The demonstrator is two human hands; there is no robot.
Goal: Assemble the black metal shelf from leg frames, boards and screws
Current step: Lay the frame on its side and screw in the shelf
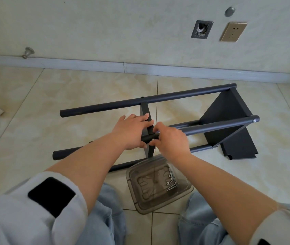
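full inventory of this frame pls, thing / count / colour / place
shelf: 1, black, part-built, on its side on the floor
loose board: 1, black, flat on the floor by the shelf's right end
tray: 1, clear grey, on the floor between the knees
screws: several, silver, at the tray's right side
socket: 1, gold, on the wall, top right
open wall box: 1, black, left of the socket
door stop: 1, silver, above the skirting, left
hands: left holds the near tube at the middle board; right pinches at that joint
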